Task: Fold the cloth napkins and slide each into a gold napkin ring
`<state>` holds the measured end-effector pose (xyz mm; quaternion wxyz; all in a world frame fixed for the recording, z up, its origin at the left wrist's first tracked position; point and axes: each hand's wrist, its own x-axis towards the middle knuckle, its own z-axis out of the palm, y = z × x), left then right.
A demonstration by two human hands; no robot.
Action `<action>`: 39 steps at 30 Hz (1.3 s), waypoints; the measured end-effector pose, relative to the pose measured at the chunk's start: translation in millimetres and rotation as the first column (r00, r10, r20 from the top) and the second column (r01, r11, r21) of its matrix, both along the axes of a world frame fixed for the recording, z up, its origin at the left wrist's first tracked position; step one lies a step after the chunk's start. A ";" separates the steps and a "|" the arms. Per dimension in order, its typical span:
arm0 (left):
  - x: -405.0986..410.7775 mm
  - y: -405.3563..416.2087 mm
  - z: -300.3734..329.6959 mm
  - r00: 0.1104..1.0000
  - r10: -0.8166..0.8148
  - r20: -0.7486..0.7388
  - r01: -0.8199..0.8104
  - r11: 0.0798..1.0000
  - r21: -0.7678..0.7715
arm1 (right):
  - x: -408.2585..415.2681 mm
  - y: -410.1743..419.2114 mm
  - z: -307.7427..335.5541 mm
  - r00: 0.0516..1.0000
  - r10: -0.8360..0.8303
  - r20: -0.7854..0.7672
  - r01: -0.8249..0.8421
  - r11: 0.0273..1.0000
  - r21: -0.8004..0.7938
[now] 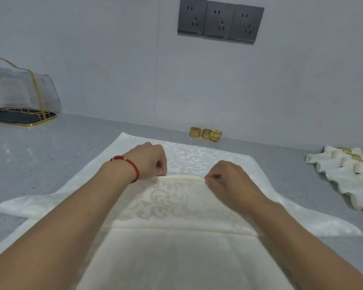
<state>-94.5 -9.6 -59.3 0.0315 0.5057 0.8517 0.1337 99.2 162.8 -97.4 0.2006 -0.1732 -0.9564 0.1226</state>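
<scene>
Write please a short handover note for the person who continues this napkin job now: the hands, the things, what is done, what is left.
Left hand and right hand each pinch the raised fold of the cream napkin spread on the grey counter.
Three loose gold rings stand by the wall, beyond the napkin.
Done: several finished napkins, folded and already in rings, lie in a row at the right.
Left: finish pleating this napkin, slide it into a ring; two rings would then remain.

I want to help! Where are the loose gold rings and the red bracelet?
loose gold metal napkin rings (205,134), head view, middle ring's side
red cord bracelet (132,166), head view, band across left wrist
</scene>
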 end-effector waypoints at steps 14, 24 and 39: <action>9.9 -4.7 -24.0 0.963 0.012 -0.270 0.014 0.996 0.092 | 5.1 11.7 -9.8 0.999 0.005 -0.043 0.003 0.984 0.179; 12.5 -6.0 -19.5 0.971 -0.067 -0.231 0.075 0.997 0.027 | 10.3 8.7 5.7 0.990 0.001 0.143 -0.033 0.976 0.217; 10.5 -8.6 -28.8 0.952 -0.026 -0.305 0.053 0.995 0.081 | 15.8 -1.7 2.4 0.996 -0.077 0.041 0.070 0.987 0.142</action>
